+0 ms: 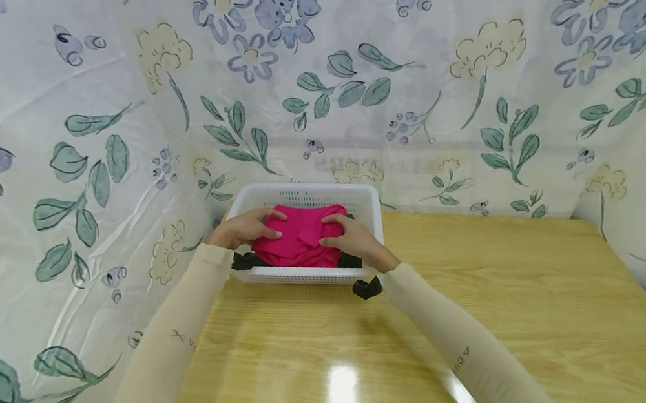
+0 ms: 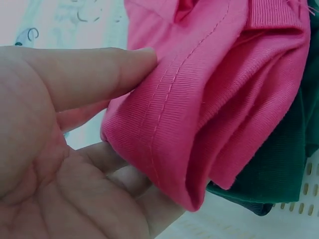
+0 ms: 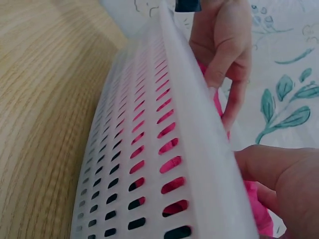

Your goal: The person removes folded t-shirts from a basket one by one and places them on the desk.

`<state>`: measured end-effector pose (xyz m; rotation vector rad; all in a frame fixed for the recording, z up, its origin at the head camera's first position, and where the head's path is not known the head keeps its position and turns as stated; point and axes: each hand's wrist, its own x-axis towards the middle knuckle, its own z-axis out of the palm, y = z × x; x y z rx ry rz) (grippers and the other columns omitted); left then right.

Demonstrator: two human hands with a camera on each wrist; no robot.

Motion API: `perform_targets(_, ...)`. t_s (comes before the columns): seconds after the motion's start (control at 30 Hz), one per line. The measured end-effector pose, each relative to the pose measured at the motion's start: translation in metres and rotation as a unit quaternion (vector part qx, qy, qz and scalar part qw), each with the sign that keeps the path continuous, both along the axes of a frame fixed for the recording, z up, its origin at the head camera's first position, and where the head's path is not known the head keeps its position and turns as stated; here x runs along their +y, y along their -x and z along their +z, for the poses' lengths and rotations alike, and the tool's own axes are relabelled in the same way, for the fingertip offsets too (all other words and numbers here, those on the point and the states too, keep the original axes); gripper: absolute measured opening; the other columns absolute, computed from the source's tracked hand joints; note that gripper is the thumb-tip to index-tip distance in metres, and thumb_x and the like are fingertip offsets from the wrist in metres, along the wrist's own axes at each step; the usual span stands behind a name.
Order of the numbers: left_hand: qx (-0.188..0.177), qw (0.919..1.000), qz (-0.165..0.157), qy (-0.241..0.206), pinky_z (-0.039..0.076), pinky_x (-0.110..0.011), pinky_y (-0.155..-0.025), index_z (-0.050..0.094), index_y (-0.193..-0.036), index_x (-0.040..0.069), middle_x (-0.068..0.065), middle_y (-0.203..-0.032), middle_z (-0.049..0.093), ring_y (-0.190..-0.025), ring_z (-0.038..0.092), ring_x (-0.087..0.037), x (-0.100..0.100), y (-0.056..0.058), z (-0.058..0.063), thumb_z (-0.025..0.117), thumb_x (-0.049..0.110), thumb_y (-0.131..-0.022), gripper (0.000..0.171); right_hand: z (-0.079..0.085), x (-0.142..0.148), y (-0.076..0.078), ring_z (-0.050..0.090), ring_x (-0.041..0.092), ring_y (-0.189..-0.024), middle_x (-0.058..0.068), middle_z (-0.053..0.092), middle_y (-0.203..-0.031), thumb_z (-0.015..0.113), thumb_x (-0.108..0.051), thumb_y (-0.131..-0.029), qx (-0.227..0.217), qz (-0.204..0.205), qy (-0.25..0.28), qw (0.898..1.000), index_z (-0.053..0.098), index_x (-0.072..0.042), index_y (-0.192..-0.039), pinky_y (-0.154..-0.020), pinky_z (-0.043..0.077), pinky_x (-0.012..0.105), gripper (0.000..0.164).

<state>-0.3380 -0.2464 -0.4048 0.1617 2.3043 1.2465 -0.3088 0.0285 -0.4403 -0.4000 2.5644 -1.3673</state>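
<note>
A folded pink garment (image 1: 297, 236) with a stitched hem lies in a white perforated plastic basket (image 1: 301, 273). My left hand (image 1: 246, 228) holds its left side; in the left wrist view the thumb lies on top of the stitched fold and the fingers are underneath. My right hand (image 1: 356, 238) reaches over the basket's right side and grips the garment's right edge, thumb toward me. In the right wrist view the basket wall hides much of the cloth. A dark green folded cloth (image 2: 274, 169) sits beneath the pink one.
The basket stands on a wood-grain table (image 1: 512, 287), at its back left. Floral-printed sheeting (image 1: 396, 110) rises behind and on both sides. A small black object (image 1: 367, 287) shows at my right wrist. Pale sleeves cover both forearms.
</note>
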Motion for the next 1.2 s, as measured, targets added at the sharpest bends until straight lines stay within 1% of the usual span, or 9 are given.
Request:
perform_targets(0.1,0.005,1.0000,0.000,0.002,0.055,-0.030,-0.077,0.046,-0.150,0.003,-0.020,-0.144,0.039,-0.087,0.061,-0.018,0.000,-0.001,-0.001,0.066,0.005,-0.099,0.055,-0.003,-0.001,0.001,0.050,0.029,-0.132,0.010,0.053,-0.148,0.077,-0.030,-0.094,-0.002,-0.003,-0.004,1.000,0.057,-0.021,-0.144,-0.106,0.046,0.047,0.055)
perform_targets(0.3,0.032,0.9994,0.005,0.013,0.054,-0.027,-0.076,0.050,-0.146,0.001,-0.021,-0.140,0.044,-0.090,0.060,-0.019,0.000,-0.003,0.000,0.068,0.003,-0.097,0.052,-0.003,-0.006,0.003,0.053,0.030,-0.126,0.012,0.056,-0.143,0.080,-0.029,-0.092,-0.002,-0.023,0.019,1.000,0.057,-0.017,-0.143,-0.102,0.047,0.045,0.057)
perform_targets(0.33,0.037,0.9992,0.004,0.015,0.054,-0.028,-0.076,0.051,-0.146,0.001,-0.021,-0.140,0.044,-0.091,0.060,-0.020,0.000,-0.004,0.001,0.069,0.003,-0.097,0.052,-0.003,-0.006,0.003,0.054,0.030,-0.125,0.013,0.056,-0.143,0.080,-0.029,-0.092,0.000,-0.025,0.019,1.000,0.055,-0.018,-0.145,-0.102,0.048,0.046,0.060)
perform_targets(0.5,0.048,0.9985,0.007,0.026,0.053,-0.027,-0.077,0.053,-0.145,0.002,-0.020,-0.140,0.044,-0.094,0.058,-0.021,0.001,-0.005,0.002,0.070,0.004,-0.097,0.051,-0.003,-0.007,0.006,0.048,0.034,-0.137,0.013,0.047,-0.155,0.081,-0.030,-0.091,0.025,-0.020,-0.002,0.999,0.038,-0.027,-0.160,-0.109,0.044,0.050,0.081)
perform_targets(0.6,0.048,0.9984,0.008,0.028,0.052,-0.027,-0.077,0.054,-0.145,0.003,-0.019,-0.140,0.045,-0.093,0.058,-0.021,0.001,-0.005,0.002,0.070,0.004,-0.096,0.051,-0.004,-0.007,0.008,0.047,0.032,-0.138,0.012,0.047,-0.156,0.080,-0.029,-0.092,0.025,-0.006,-0.009,1.000,0.047,-0.027,-0.156,-0.108,0.044,0.049,0.072)
perform_targets(0.73,0.056,0.9978,0.006,0.034,0.052,-0.027,-0.077,0.055,-0.144,0.004,-0.020,-0.140,0.046,-0.093,0.058,-0.021,0.001,-0.006,0.004,0.070,0.004,-0.096,0.050,-0.005,-0.006,0.009,0.052,0.028,-0.127,0.010,0.056,-0.145,0.081,-0.027,-0.091,0.021,-0.003,-0.009,1.000,0.065,-0.019,-0.138,-0.100,0.049,0.042,0.050)
perform_targets(0.83,0.068,0.9969,0.006,0.039,0.050,-0.026,-0.077,0.056,-0.142,0.003,-0.020,-0.142,0.046,-0.097,0.055,-0.022,0.001,-0.006,0.006,0.071,0.005,-0.096,0.049,-0.005,-0.005,0.009,0.053,0.026,-0.120,0.009,0.059,-0.139,0.082,-0.026,-0.090,0.025,-0.008,-0.010,1.000,0.067,-0.017,-0.130,-0.094,0.050,0.038,0.045)
perform_targets(1.07,0.089,0.9954,0.016,0.033,0.047,-0.028,-0.079,0.060,-0.139,0.003,-0.022,-0.146,0.044,-0.108,0.047,-0.027,-0.001,-0.010,0.010,0.074,0.004,-0.094,0.047,-0.003,-0.003,0.009,0.052,0.022,-0.103,0.008,0.064,-0.124,0.082,-0.022,-0.089,0.047,-0.002,-0.010,0.999,0.070,-0.017,-0.125,-0.073,0.045,0.029,0.039)
perform_targets(1.2,0.094,0.9947,0.026,0.033,0.048,-0.030,-0.086,0.061,-0.139,0.005,-0.020,-0.152,0.043,-0.124,0.045,-0.031,-0.002,-0.012,0.013,0.073,0.005,-0.095,0.046,0.002,0.000,0.009,0.050,0.020,-0.096,0.007,0.065,-0.118,0.082,-0.022,-0.089,0.071,0.007,-0.014,0.997,0.070,-0.017,-0.124,-0.070,0.043,0.028,0.038)
